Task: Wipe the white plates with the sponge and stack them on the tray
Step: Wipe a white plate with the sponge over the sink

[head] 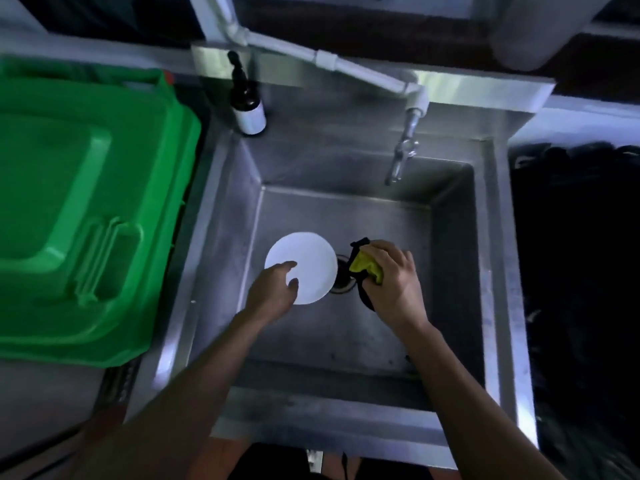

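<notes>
left hand holding white plate in sink, right hand gripping yellow sponge beside it

The scene is dim with a cool blue cast. Light enters from above and behind the sink, producing glare on its steel back ledge. The right edge falls into near-black shadow. Wide-angle distortion bends the frame edges. Overall focus is soft; the green bin lid is blurred.
</notes>
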A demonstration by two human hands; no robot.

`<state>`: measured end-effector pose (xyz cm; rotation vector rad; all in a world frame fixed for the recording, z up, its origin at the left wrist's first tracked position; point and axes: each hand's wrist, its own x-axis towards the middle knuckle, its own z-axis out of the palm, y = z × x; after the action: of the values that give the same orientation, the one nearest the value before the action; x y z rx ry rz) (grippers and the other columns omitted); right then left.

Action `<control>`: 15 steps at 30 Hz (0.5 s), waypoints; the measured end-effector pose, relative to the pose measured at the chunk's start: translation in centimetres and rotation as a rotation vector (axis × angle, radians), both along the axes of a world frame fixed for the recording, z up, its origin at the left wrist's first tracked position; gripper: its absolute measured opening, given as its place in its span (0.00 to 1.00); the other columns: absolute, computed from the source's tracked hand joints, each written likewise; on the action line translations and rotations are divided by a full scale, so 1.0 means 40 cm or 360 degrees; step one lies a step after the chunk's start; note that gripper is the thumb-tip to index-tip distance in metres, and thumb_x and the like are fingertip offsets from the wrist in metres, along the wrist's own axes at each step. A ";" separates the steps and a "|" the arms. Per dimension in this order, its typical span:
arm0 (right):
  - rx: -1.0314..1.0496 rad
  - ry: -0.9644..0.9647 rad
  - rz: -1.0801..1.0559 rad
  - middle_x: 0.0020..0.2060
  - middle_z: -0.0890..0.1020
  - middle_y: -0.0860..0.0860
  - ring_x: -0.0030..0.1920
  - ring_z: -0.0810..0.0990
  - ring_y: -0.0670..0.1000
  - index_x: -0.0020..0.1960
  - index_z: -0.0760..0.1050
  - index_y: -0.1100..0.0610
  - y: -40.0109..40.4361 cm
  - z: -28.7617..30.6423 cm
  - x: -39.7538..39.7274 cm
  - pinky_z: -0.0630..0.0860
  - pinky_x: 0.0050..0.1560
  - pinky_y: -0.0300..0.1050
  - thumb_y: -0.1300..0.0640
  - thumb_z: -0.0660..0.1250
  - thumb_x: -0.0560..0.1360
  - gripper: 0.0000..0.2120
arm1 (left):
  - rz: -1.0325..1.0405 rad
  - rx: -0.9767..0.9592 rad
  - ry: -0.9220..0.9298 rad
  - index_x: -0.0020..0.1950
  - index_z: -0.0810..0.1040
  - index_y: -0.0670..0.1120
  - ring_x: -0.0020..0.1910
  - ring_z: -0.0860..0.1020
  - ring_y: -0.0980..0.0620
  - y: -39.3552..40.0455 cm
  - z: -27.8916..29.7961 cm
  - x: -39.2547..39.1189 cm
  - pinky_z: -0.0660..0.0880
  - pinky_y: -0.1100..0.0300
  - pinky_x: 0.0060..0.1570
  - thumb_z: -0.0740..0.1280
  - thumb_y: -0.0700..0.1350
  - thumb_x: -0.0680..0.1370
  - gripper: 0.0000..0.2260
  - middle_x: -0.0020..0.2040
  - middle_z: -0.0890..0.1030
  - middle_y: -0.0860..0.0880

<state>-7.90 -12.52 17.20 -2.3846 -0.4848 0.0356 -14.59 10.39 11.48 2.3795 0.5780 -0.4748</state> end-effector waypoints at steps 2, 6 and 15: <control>-0.0023 0.0034 0.0029 0.60 0.80 0.52 0.54 0.73 0.57 0.60 0.81 0.57 0.041 -0.029 0.006 0.73 0.54 0.47 0.72 0.70 0.63 0.27 | 0.0139 -0.0101 0.0055 0.76 0.72 0.48 0.71 0.73 0.45 0.036 -0.040 -0.008 0.70 0.52 0.70 0.65 0.46 0.82 0.21 0.72 0.76 0.48; -0.0048 0.0068 0.0168 0.60 0.81 0.56 0.56 0.76 0.63 0.60 0.81 0.59 0.094 -0.101 0.032 0.76 0.54 0.52 0.73 0.71 0.63 0.27 | 0.0458 -0.0345 0.0200 0.76 0.72 0.46 0.70 0.74 0.48 0.082 -0.134 -0.001 0.68 0.60 0.67 0.65 0.43 0.82 0.21 0.73 0.75 0.47; 0.0072 0.0149 0.0330 0.59 0.81 0.53 0.55 0.76 0.62 0.54 0.81 0.52 0.173 -0.273 0.093 0.72 0.54 0.48 0.74 0.70 0.61 0.26 | 0.0908 -0.0482 0.0289 0.63 0.80 0.48 0.56 0.78 0.48 0.124 -0.339 0.038 0.73 0.57 0.51 0.64 0.42 0.78 0.14 0.56 0.82 0.50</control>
<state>-4.16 -5.61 6.26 -2.2685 -0.6791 0.2259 -13.07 15.34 -2.09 1.7907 1.1347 -0.4780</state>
